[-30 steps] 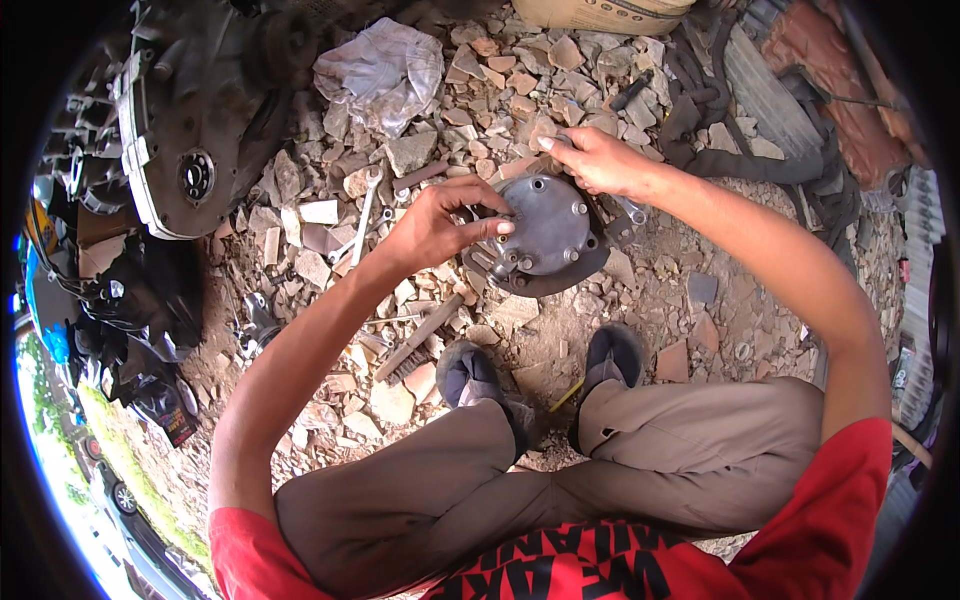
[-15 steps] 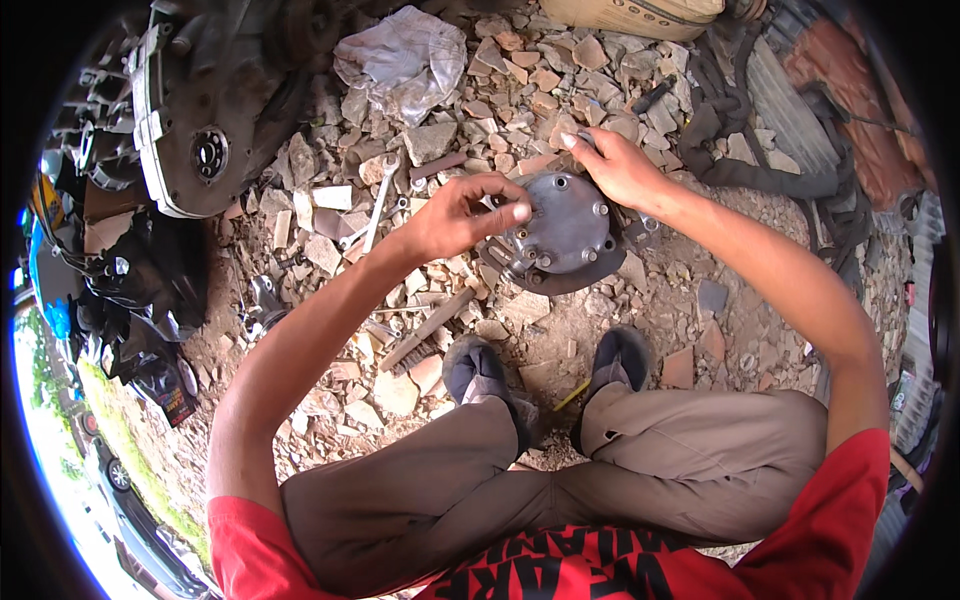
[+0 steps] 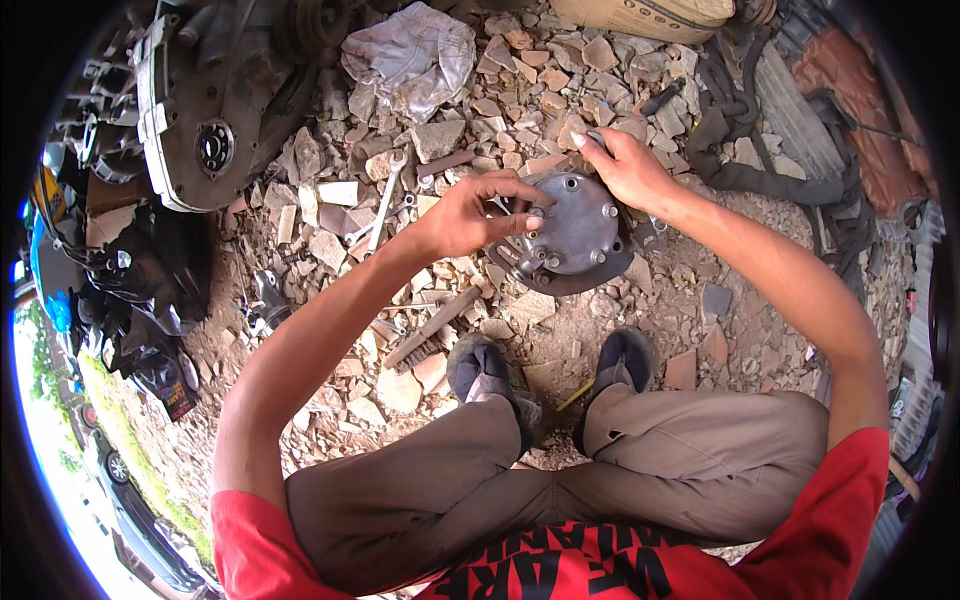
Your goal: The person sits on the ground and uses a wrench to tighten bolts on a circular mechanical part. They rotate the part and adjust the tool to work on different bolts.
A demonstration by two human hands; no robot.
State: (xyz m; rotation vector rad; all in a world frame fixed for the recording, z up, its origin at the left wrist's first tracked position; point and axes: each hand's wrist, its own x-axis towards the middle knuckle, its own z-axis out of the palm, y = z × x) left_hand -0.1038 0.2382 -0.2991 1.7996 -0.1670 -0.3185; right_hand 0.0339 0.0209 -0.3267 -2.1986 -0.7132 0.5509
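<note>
Two dark shoes (image 3: 477, 370) stood nearest, just short of a round, grey metal housing (image 3: 582, 284) on brown, stony ground (image 3: 745, 325). On such uneven footing, a hard one-sided push could have tipped it. Its flat grey lid (image 3: 575, 232) looked smudged, silver bolt heads (image 3: 610, 211) lining the rim. At the left edge the left hand (image 3: 478, 214) curled, thumb and forefinger close; whether pinching anything, I could not tell. The right hand (image 3: 630, 170) bent by the far right edge, its grip unclear.

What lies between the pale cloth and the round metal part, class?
Broken rubble, in grey and reddish-brown pieces, lies between the pale cloth and the round metal part, as the head view shows.
</note>
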